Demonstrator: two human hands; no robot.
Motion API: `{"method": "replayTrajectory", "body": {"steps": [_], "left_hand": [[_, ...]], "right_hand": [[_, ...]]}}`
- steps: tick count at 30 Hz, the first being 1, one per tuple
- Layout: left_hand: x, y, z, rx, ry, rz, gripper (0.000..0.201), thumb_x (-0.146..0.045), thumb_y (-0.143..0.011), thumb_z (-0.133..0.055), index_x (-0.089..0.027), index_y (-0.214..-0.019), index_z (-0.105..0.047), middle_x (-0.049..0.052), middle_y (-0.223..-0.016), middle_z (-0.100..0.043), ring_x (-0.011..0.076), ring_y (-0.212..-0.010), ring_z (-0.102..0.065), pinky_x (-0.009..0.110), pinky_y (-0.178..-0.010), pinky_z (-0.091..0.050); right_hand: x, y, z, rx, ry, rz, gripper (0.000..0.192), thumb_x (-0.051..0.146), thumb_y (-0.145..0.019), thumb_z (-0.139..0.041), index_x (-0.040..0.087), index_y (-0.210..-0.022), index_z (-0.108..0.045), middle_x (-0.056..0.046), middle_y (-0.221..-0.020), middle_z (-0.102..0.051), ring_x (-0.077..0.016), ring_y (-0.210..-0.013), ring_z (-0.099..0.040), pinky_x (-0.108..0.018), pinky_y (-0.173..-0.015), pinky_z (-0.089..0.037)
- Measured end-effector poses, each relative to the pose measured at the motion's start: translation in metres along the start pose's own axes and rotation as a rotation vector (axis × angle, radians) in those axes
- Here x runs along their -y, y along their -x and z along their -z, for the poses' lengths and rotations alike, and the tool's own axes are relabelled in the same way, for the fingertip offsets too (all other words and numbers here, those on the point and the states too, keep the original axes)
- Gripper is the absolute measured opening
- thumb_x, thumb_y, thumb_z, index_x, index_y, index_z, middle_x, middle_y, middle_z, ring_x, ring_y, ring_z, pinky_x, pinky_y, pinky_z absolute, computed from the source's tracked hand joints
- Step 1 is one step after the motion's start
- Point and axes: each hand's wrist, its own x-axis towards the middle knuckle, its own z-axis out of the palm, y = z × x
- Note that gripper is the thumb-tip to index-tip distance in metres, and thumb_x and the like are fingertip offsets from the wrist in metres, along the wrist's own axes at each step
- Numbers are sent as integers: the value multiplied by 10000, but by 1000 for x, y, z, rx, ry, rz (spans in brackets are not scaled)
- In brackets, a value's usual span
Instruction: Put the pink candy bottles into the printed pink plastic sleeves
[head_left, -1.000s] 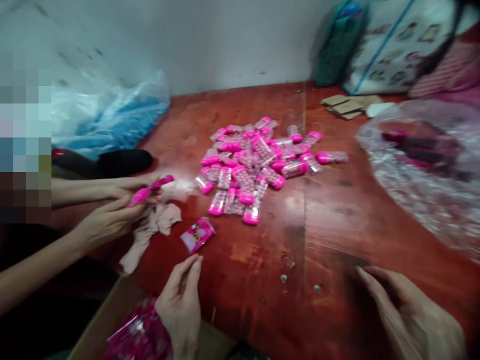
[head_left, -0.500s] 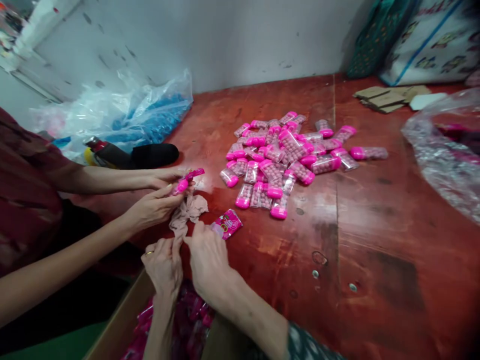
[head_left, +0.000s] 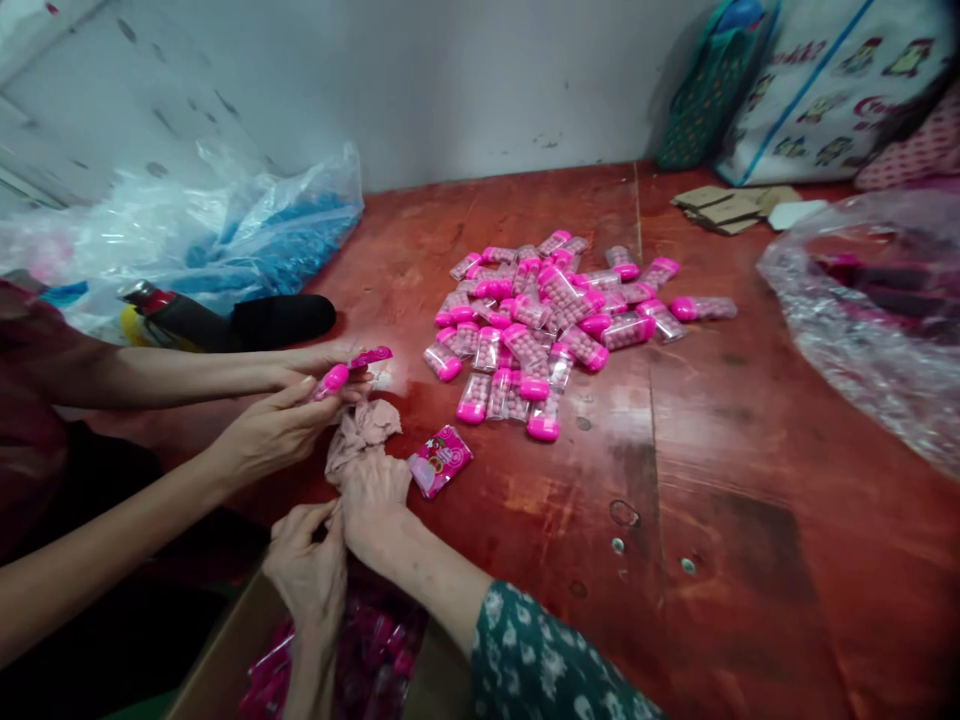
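I cannot make out a single clear word anywhere. The white bag (head_left: 832, 85) leaning on the wall at the far right carries reddish lettering along its top and side, beside small cartoon figures, but it is too blurred for me to read. The small pink packet (head_left: 440, 460) on the worktop (head_left: 750, 500) near my hands shows a printed swirl design, its writing too small to tell.

A heap of small clear pink-capped candy tubes (head_left: 551, 325) is lying mid red wooden bench (head_left: 750, 480), a crumpled beige cloth (head_left: 358, 435) sitting to its near left, with a flat pink sachet (head_left: 440, 460) lying just right of the cloth.
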Motion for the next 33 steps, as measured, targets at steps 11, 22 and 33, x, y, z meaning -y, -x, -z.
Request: {"method": "replayTrajectory", "body": {"steps": [11,22,33], "left_hand": [[-70,-2,-5,-43,91,-169,309,-234,-738,-641,-170,-1041,-627,115,-1008,-638,267,-1037,-539,436,-954,-372],[-84,-2,-36,263,206,-92,275,-311,-798,-569,-179,-1034,-618,108,-1010,-642,252,-964,-570,401,-869,-424],[-96,-15,-16,180,443,68,469,-258,-726,-655,-226,-1183,-556,93,-1262,-536,242,-1194,-443,415,-1024,-296]], "right_hand": [[-44,52,88,-282,-27,-482,185,317,-858,-541,159,-951,-515,-96,-922,-564,-229,-706,-619,-279,-500,-404],[-71,46,71,-439,-301,-426,185,142,-832,-497,176,-711,-633,-24,-726,-597,-169,-679,-563,-259,-603,-356],[-71,49,91,-503,-688,-317,142,207,-788,-538,149,-835,-659,-28,-754,-664,-142,-630,-583,-239,-593,-453]]}}
